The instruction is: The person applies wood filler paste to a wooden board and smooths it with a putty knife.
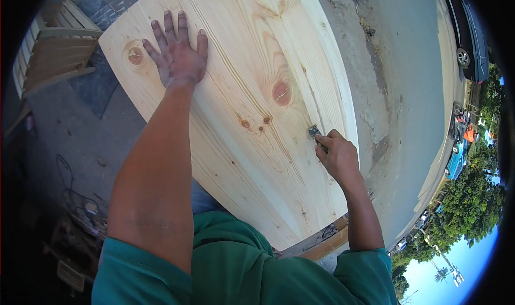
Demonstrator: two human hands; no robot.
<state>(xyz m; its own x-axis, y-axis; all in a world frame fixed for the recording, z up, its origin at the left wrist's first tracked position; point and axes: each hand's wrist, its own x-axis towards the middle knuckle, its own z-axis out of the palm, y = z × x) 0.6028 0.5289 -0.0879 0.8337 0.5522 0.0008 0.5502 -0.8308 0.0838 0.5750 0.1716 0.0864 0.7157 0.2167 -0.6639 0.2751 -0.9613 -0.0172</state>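
Observation:
A broad knotty pine board (230, 90) lies in front of me, pale and streaked with grain. My left hand (179, 55) rests flat on its far left part, fingers spread, holding nothing. Near the board's right edge, my right hand (338, 157) is closed round the handle of a small scraper (314, 131). The scraper's dark, worn blade meets the wood beside a long pale seam. Most of its handle is hidden by my fingers.
A slatted wooden chair (53, 47) stands at the upper left. Cables (67, 171) and clutter lie on the ground at lower left. Beyond the board's right edge runs a road (413, 90) with a dark car (469, 34) and a blue vehicle (456, 159).

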